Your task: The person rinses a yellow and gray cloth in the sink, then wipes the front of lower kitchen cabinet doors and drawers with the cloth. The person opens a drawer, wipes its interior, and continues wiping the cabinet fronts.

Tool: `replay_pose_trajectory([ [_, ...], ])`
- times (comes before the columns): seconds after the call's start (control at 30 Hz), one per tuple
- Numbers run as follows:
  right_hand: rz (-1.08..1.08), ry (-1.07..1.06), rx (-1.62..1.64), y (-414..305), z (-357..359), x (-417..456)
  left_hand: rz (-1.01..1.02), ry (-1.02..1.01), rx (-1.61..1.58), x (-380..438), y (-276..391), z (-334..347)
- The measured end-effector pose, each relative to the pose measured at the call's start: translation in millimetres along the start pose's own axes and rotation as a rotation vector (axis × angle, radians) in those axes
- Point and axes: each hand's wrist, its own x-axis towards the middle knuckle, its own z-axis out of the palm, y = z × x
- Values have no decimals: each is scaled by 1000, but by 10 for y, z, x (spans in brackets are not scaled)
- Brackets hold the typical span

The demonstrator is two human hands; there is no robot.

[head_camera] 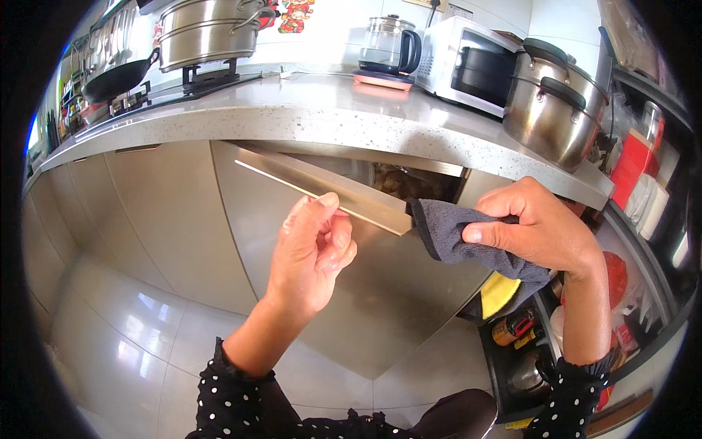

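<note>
My left hand (pixel 315 249) pinches the metal lip (pixel 323 189) along the top edge of a cabinet drawer front (pixel 351 291) between thumb and curled fingers. The drawer front stands partly pulled out beneath the countertop. In my right hand (pixel 540 228) is a bunched dark grey cleaning cloth (pixel 455 225), which touches or nearly touches the right end of the lip. A yellow patch (pixel 500 295) shows at the cloth's hanging lower end. Through the gap behind the lip, part of the drawer's inside (pixel 419 184) is visible, with brownish contents that are hard to make out.
Above runs a speckled stone countertop (pixel 329 118). On it stand a glass electric kettle (pixel 386 46), a white microwave (pixel 466 60) and a steel pot (pixel 554 110). A steamer (pixel 208 33) and a black wok (pixel 118 79) are at the hob. Loaded shelving (pixel 655 263) is close on the right.
</note>
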Motion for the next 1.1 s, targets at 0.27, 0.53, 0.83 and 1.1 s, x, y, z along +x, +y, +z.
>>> replay_pose_trajectory([
  [0.27,-146,-101,-55,-101,290,1095,-4,-64,-77,-23,-38,-19],
  [0.53,-203,4,-230,-313,564,1513,-21,-21,-118,-70,33,55],
  [0.83,137,-102,82,101,-1,-89,36,52,67,-58,-51,49],
  [1.1,287,173,310,1104,404,-1079,3,48,26,-41,-10,48],
])
